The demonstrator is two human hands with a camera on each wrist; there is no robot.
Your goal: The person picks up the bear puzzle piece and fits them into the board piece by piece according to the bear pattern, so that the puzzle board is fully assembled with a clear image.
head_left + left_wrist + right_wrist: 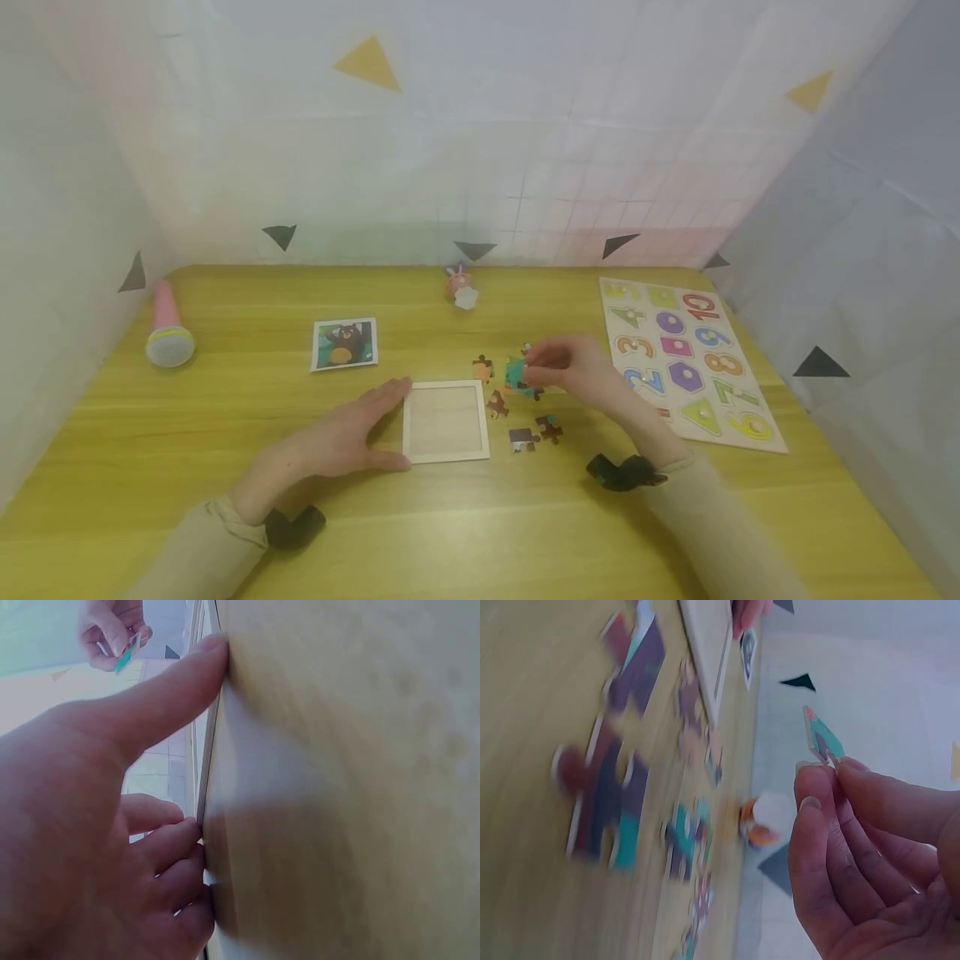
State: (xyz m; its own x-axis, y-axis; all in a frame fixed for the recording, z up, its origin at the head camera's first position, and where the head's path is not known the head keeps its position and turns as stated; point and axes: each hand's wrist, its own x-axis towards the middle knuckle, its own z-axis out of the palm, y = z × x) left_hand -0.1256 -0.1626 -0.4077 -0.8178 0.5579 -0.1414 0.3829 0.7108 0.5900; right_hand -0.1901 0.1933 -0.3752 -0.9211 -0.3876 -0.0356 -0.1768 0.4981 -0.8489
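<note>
So the yellow wood-look table (457, 533) is the big thing here, and over on the right side of it lies a number board (699, 357), angled a bit. Then the hands. The left hand (337, 437) has its thumb and fingers spread wide apart along the left side of a square wooden frame (446, 421), thumb at the near corner and fingertips by the far one, so it's resting against the frame rather than clutching it. The right hand (577, 371) is pinching: thumb against fingertips, basically no gap beyond the thickness of what's in there.

Pink toy microphone (168, 325) way off left, a bear picture card (345, 343) beyond the left hand, small rabbit-eared toy (460, 286) at the back.

Smallest stuff: loose puzzle pieces (522, 440) scattered right of the frame, plus the held puzzle piece (823, 739), teal on its face, up off the table, gripped by one end and tilted on edge. Can't really pick out a long axis on it. The bit that matters, imo: the frame sits to the left of that pinch and a little nearer the person. Left hand's touching the frame; the right hand's well apart from it.
</note>
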